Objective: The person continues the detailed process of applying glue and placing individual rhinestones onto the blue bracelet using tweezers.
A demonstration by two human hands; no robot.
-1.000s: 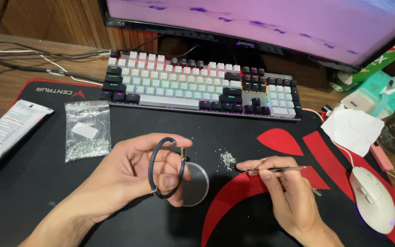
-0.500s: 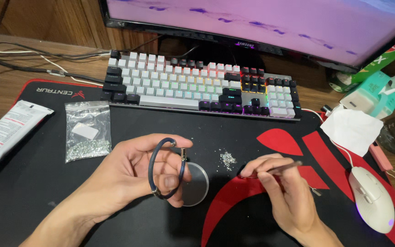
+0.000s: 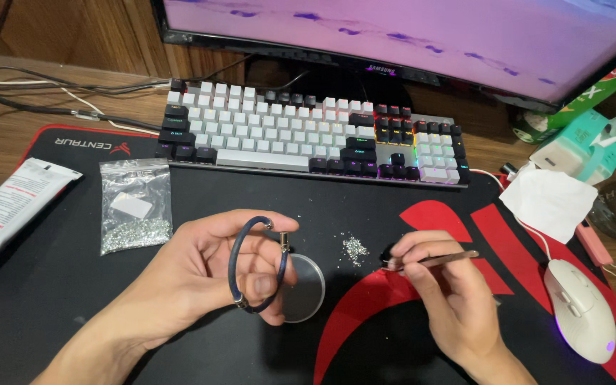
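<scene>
**Bracelet Held, Tweezers Poised Near Loose Stones**

A dark cord bracelet (image 3: pixel 257 265) is held closed in the left hand (image 3: pixel 201 281), over a round clear disc (image 3: pixel 304 289) on the desk mat (image 3: pixel 51 299). Metal tweezers (image 3: pixel 433 261) are pinched in the right hand (image 3: pixel 443 299). A stone pickup is judged due, calling for a fine tip approach to the loose pile (image 3: pixel 354 249). Further stones are contained in the zip bag (image 3: pixel 135 207)

A single head-worn view looks steeply down and forward from above the person's own hands, close enough that the left hand (image 3: pixel 201 285) and right hand (image 3: pixel 443 299) fill the lower half. Beyond them the tabletop (image 3: pixel 8 135) runs up to a keyboard (image 3: pixel 308 135). A monitor (image 3: pixel 422 36) edge crosses the top.
</scene>
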